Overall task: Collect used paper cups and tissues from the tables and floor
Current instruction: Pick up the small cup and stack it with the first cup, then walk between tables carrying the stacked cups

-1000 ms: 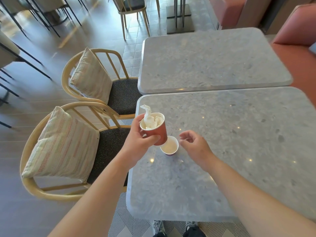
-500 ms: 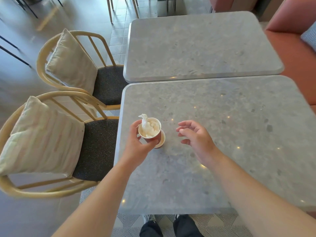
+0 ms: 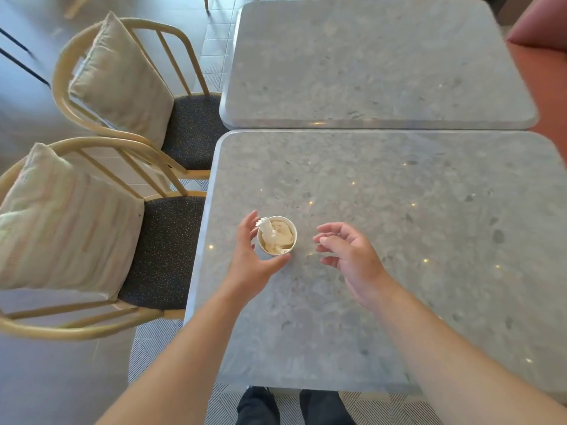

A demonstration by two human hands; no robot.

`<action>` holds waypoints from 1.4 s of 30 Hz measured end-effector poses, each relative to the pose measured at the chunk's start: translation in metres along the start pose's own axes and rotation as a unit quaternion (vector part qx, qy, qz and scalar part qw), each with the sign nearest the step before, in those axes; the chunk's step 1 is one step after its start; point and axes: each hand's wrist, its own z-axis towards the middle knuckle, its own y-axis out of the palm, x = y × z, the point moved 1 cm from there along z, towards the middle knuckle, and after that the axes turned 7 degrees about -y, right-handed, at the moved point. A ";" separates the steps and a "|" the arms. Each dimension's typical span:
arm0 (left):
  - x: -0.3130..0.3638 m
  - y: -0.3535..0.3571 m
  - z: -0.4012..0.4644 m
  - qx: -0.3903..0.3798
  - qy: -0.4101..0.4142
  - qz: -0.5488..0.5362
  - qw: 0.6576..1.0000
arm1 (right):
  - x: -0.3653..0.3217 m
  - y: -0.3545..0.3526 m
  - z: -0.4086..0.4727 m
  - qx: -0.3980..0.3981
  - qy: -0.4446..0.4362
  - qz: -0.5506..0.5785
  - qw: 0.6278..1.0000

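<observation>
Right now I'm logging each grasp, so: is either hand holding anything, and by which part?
The left hand holds the paper cup, stuffed with tissue, by its side wall, thumb below the rim. The right hand holds nothing.

Left hand [image 3: 250, 259] curled round paper cup [image 3: 277, 236] stuffed with tissue [image 3: 270, 233], standing on grey table [image 3: 383, 271]. Right hand [image 3: 349, 256] hovering just beside, fingers relaxed. Two cushioned chairs [image 3: 101, 216] alongside.

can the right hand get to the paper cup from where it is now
Probably yes: the right hand hovers open beside the paper cup, with only bare table between them; the left hand cups its far side.
</observation>
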 end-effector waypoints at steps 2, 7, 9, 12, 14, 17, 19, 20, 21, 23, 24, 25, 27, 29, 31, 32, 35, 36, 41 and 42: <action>0.002 0.005 0.003 0.004 0.000 0.002 1.000 | -0.002 -0.003 0.000 0.002 -0.003 0.006 1.000; 0.008 0.012 0.005 0.039 -0.007 0.010 0.999 | -0.009 -0.013 0.000 0.000 -0.002 0.019 1.000; 0.012 0.012 0.005 0.048 -0.015 0.004 0.999 | -0.012 -0.016 0.000 -0.001 -0.004 0.018 1.000; 0.021 0.011 0.000 0.056 -0.023 -0.022 0.998 | -0.018 -0.020 -0.001 -0.002 -0.008 0.018 1.000; 0.032 0.008 -0.008 0.069 -0.025 -0.039 0.997 | -0.025 -0.020 -0.003 -0.006 -0.012 0.019 1.000; 0.047 -0.003 -0.020 0.076 -0.023 -0.069 0.994 | -0.039 -0.016 -0.006 -0.016 -0.020 0.024 0.999; 0.059 -0.012 -0.028 0.079 -0.014 -0.078 0.994 | -0.049 -0.011 -0.008 -0.027 -0.029 0.031 0.999; 0.064 -0.017 -0.032 0.082 -0.006 -0.075 0.994 | -0.054 -0.007 -0.009 -0.034 -0.034 0.031 0.998; 0.069 -0.022 -0.036 0.084 0.003 -0.072 0.994 | -0.059 -0.003 -0.010 -0.042 -0.039 0.031 0.998; 0.078 -0.033 -0.043 0.090 0.016 -0.073 0.993 | -0.067 0.008 -0.014 -0.061 -0.045 0.033 0.997; 0.082 -0.040 -0.048 0.096 0.020 -0.076 0.992 | -0.070 0.015 -0.015 -0.070 -0.047 0.034 0.996; 0.086 -0.046 -0.052 0.101 0.023 -0.082 0.991 | -0.073 0.021 -0.017 -0.080 -0.048 0.034 0.995; 0.091 -0.060 -0.063 0.113 0.027 -0.094 0.989 | -0.077 0.035 -0.022 -0.098 -0.049 0.031 0.994; 0.093 -0.077 -0.074 0.129 0.032 -0.104 0.986 | -0.080 0.050 -0.028 -0.117 -0.051 0.029 0.991; 0.091 -0.094 -0.086 0.146 0.037 -0.110 0.982 | -0.082 0.067 -0.034 -0.139 -0.052 0.024 0.989; 0.089 -0.104 -0.092 0.155 0.039 -0.115 0.980 | -0.083 0.076 -0.038 -0.149 -0.053 0.018 0.987; 0.081 -0.134 -0.112 0.179 0.038 -0.112 0.977 | -0.084 0.108 -0.051 -0.176 -0.055 -0.001 0.983; 0.078 -0.145 -0.119 0.187 0.037 -0.111 0.975 | -0.083 0.120 -0.056 -0.186 -0.055 -0.006 0.981; 0.052 -0.205 -0.155 0.223 0.040 -0.155 0.962 | -0.074 0.188 -0.087 -0.226 -0.056 -0.044 0.971; 0.045 -0.218 -0.163 0.230 0.042 -0.164 0.958 | -0.071 0.203 -0.094 -0.236 -0.058 -0.043 0.969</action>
